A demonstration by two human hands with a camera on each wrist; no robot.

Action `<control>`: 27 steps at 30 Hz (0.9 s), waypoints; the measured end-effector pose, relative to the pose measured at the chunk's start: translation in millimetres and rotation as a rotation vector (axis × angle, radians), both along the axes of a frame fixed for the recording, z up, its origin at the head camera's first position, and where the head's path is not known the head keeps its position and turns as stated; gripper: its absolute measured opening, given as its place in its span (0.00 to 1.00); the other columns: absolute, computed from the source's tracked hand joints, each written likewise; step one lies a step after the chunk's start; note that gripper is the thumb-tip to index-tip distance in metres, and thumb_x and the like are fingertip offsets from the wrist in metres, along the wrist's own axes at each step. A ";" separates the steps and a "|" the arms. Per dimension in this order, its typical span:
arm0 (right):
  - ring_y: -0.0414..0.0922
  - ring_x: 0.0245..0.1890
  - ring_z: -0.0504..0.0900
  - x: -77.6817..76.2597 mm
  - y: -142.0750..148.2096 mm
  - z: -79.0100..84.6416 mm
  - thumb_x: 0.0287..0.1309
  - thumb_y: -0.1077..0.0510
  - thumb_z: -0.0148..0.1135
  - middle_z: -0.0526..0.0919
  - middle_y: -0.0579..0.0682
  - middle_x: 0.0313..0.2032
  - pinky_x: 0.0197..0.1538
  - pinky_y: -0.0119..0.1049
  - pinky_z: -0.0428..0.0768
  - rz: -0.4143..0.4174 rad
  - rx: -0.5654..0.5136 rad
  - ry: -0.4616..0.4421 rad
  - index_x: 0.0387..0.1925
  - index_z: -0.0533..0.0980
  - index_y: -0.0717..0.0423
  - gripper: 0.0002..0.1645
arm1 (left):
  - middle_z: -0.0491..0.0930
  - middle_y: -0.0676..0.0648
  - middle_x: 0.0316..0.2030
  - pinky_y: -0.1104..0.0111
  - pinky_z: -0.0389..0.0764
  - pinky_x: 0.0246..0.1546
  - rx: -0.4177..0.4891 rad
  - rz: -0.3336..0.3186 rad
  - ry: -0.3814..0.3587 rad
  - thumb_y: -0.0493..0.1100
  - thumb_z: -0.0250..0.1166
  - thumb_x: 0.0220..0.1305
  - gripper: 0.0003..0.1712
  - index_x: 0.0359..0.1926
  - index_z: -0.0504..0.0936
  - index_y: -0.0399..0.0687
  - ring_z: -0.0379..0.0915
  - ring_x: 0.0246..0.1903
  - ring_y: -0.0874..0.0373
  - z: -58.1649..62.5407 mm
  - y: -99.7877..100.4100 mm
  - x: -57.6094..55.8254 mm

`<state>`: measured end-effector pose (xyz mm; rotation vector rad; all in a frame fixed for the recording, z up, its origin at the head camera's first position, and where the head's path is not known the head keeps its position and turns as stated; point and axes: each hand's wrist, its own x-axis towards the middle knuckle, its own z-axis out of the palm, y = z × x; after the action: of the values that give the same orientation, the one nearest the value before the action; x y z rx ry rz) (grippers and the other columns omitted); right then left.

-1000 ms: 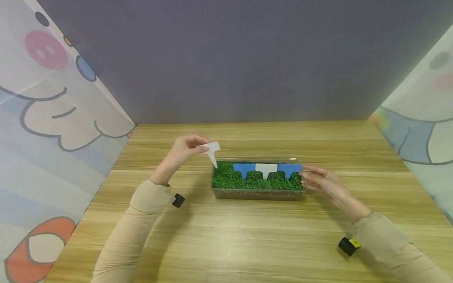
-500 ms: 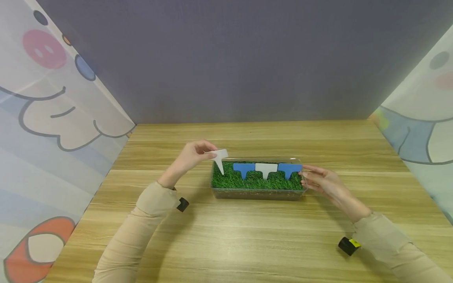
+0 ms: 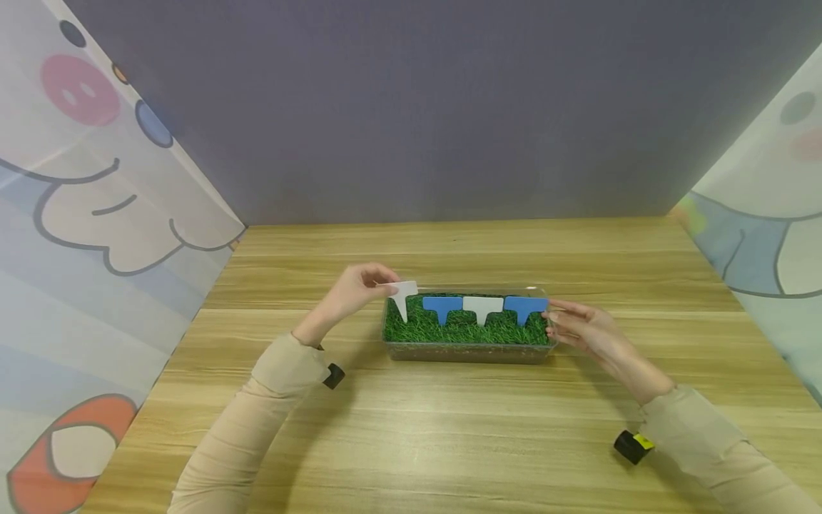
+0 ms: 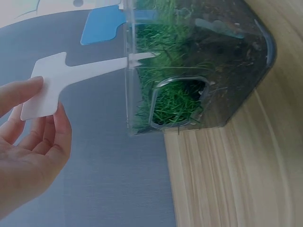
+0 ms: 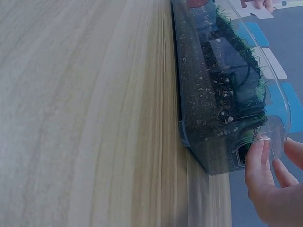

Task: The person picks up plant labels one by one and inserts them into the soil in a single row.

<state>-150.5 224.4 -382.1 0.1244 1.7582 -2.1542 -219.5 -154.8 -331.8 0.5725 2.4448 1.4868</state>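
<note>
My left hand pinches the head of a white T-shaped plant label between thumb and fingers. The label's tapered stem points down into the green grass at the left end of a clear plastic planter box. In the left wrist view its tip overlaps the grass behind the clear wall. To its right stand a blue plant label, a white plant label and another blue plant label in a row. My right hand touches the box's right end, its fingertips by the end-wall cutout.
The box stands on a wood-grain table, with dark soil showing through its wall. A grey panel rises behind the table. Cartoon-printed panels flank both sides. A black wrist camera hangs below the right sleeve.
My left hand has moved right and down, bringing the white plant label from above the box's left edge into the grass area. The right hand has stayed at the box's right end.
</note>
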 end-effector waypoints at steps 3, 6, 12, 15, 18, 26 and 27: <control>0.41 0.37 0.79 0.1 -0.1 0.1 0.55 0.62 0.57 0.80 0.43 0.39 0.47 0.32 0.75 0.001 0.000 0.002 0.50 0.70 0.49 0.19 | 0.79 0.44 0.35 0.59 0.76 0.39 -0.020 -0.005 0.011 0.36 0.62 0.53 0.11 0.39 0.79 0.39 0.74 0.33 0.55 -1.8 0.0 0.2; 0.41 0.37 0.80 -0.1 -0.1 0.2 0.55 0.61 0.57 0.80 0.43 0.39 0.47 0.32 0.75 -0.001 0.000 -0.003 0.52 0.69 0.50 0.22 | 0.79 0.45 0.35 0.64 0.76 0.38 -0.031 -0.008 0.022 0.36 0.62 0.53 0.10 0.39 0.79 0.40 0.74 0.33 0.56 -4.1 -0.3 -0.3; 0.41 0.37 0.80 -0.2 0.2 -0.3 0.54 0.61 0.58 0.80 0.42 0.39 0.46 0.32 0.75 -0.006 0.010 -0.004 0.53 0.69 0.50 0.22 | 0.78 0.45 0.36 0.66 0.76 0.37 -0.037 -0.022 0.038 0.36 0.62 0.53 0.10 0.39 0.79 0.39 0.73 0.34 0.55 -6.7 0.3 -0.3; 0.41 0.37 0.80 0.0 -0.2 -0.5 0.55 0.61 0.58 0.81 0.42 0.39 0.46 0.32 0.75 -0.008 0.014 -0.001 0.48 0.71 0.46 0.18 | 0.78 0.44 0.37 0.65 0.76 0.37 -0.029 -0.033 0.042 0.36 0.62 0.53 0.10 0.39 0.79 0.38 0.73 0.35 0.54 -6.7 1.3 1.1; 0.41 0.37 0.80 0.1 -0.4 -0.7 0.54 0.61 0.58 0.81 0.42 0.39 0.46 0.32 0.75 -0.012 0.017 -0.005 0.44 0.73 0.43 0.15 | 0.78 0.43 0.38 0.65 0.76 0.38 -0.022 -0.044 0.047 0.35 0.62 0.53 0.10 0.38 0.79 0.37 0.73 0.36 0.54 -7.0 2.0 1.8; 0.41 0.38 0.80 0.2 -0.4 -1.2 0.55 0.61 0.57 0.80 0.42 0.39 0.47 0.32 0.75 -0.003 0.017 0.003 0.49 0.71 0.47 0.18 | 0.78 0.45 0.37 0.66 0.76 0.38 -0.034 -0.025 0.064 0.36 0.62 0.53 0.09 0.38 0.79 0.40 0.73 0.36 0.55 -6.6 2.0 0.4; 0.41 0.38 0.80 0.2 -0.6 -1.3 0.55 0.61 0.57 0.80 0.42 0.39 0.47 0.31 0.75 -0.003 0.020 0.002 0.48 0.71 0.46 0.18 | 0.78 0.46 0.37 0.66 0.76 0.38 -0.034 -0.024 0.061 0.36 0.62 0.53 0.09 0.38 0.79 0.40 0.73 0.36 0.55 -6.2 2.0 0.2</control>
<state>-150.4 223.9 -383.4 0.1303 1.7826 -2.1401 -219.3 -152.8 -338.0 0.6474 2.4950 1.4363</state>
